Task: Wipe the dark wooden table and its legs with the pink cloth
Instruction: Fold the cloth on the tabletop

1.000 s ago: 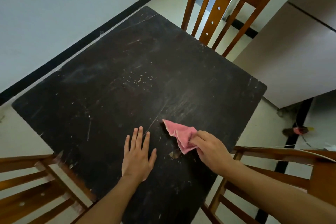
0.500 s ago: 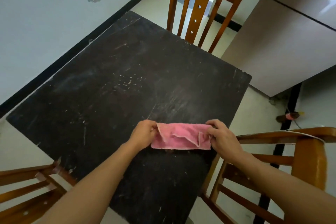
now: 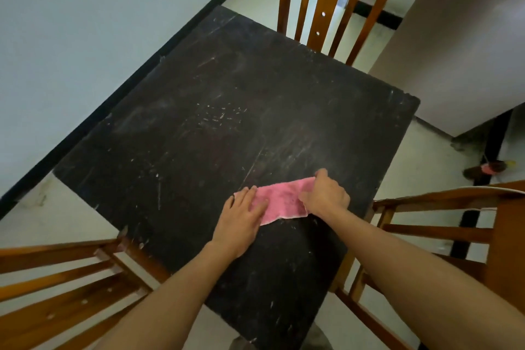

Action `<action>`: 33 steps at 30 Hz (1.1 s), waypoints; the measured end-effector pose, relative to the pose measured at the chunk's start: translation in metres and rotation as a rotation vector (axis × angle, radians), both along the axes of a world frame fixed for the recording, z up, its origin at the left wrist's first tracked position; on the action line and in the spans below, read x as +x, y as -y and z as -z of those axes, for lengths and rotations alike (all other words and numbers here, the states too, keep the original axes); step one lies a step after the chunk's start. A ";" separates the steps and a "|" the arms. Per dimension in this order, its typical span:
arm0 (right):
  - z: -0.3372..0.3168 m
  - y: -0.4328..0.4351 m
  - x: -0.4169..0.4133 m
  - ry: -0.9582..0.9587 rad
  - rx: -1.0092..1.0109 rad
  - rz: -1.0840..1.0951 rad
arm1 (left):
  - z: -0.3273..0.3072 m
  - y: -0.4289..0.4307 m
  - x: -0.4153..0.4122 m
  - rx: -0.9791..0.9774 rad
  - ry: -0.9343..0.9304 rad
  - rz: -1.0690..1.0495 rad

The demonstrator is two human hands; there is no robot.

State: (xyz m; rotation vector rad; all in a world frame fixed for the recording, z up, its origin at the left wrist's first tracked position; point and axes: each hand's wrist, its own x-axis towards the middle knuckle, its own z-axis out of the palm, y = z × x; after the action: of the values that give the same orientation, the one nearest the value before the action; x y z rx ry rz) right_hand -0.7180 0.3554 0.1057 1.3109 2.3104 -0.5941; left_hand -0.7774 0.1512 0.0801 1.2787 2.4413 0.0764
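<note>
The dark wooden table (image 3: 216, 128) fills the middle of the view, its top scratched and dusty. A pink cloth (image 3: 281, 199) lies spread flat as a strip on the near right part of the top. My left hand (image 3: 241, 216) presses flat on the cloth's left end with straight fingers. My right hand (image 3: 326, 193) rests on the cloth's right end with its fingers curled over the far edge. The table's legs are hidden below the top.
A wooden chair (image 3: 326, 0) stands at the table's far side, another chair (image 3: 443, 221) at the right and a third (image 3: 62, 278) at the near left. A pale wall with a black skirting (image 3: 99, 113) runs along the left. A beige cabinet (image 3: 460, 45) is at right.
The cloth, held stretched between both hands just above the top, now lies flat on it. My left hand has opened onto its left end. The view has swung left.
</note>
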 end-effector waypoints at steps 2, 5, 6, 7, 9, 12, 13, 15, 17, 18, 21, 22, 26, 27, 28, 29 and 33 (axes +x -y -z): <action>0.004 -0.004 0.005 -0.038 -0.096 0.047 | 0.011 0.016 0.004 -0.017 -0.019 0.016; -0.004 -0.018 0.022 -0.127 -0.293 0.257 | 0.008 0.015 0.009 -0.047 0.006 0.029; -0.009 -0.020 0.025 -0.170 -0.326 0.302 | 0.005 0.014 0.010 -0.053 0.022 0.026; -0.014 -0.018 0.026 -0.221 -0.331 0.309 | 0.002 0.013 0.010 -0.055 0.037 0.014; -0.028 -0.003 0.018 -0.321 -0.297 0.236 | -0.006 0.020 0.008 -0.014 0.036 -0.085; -0.045 0.042 -0.001 -0.392 -0.269 -0.029 | -0.018 0.044 0.002 0.068 -0.017 -0.332; -0.049 0.060 -0.006 -0.392 -0.243 -0.130 | -0.021 0.054 -0.001 0.063 -0.028 -0.382; -0.045 0.091 -0.013 -0.378 -0.179 -0.315 | -0.023 0.074 -0.004 0.029 -0.037 -0.444; -0.031 0.115 -0.016 -0.368 -0.166 -0.454 | -0.022 0.089 -0.006 -0.007 -0.033 -0.493; -0.024 0.122 -0.015 -0.350 -0.137 -0.528 | -0.021 0.094 -0.005 -0.020 -0.032 -0.517; -0.002 0.126 -0.006 -0.425 0.032 -0.789 | -0.012 0.099 -0.001 -0.035 -0.029 -0.565; 0.003 0.123 -0.003 -0.448 0.112 -0.868 | -0.008 0.099 0.002 -0.029 -0.034 -0.573; 0.027 0.110 -0.003 -0.383 0.249 -1.094 | 0.010 0.098 0.011 -0.036 -0.049 -0.579; 0.034 0.109 -0.003 -0.357 0.236 -1.105 | 0.014 0.098 0.014 -0.049 -0.057 -0.575; 0.041 0.109 -0.004 -0.338 0.223 -1.103 | 0.018 0.098 0.015 -0.057 -0.074 -0.573; 0.047 0.109 -0.005 -0.330 0.225 -1.092 | 0.021 0.099 0.016 -0.066 -0.090 -0.574; 0.062 0.109 -0.004 -0.394 0.261 -1.052 | 0.037 0.100 0.017 -0.085 -0.148 -0.578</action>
State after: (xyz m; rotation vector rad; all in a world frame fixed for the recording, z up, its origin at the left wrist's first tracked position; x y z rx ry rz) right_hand -0.7220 0.2459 0.0438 -0.0971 2.9982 -0.1819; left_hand -0.7608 0.0508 0.0428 0.5272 2.8312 0.0309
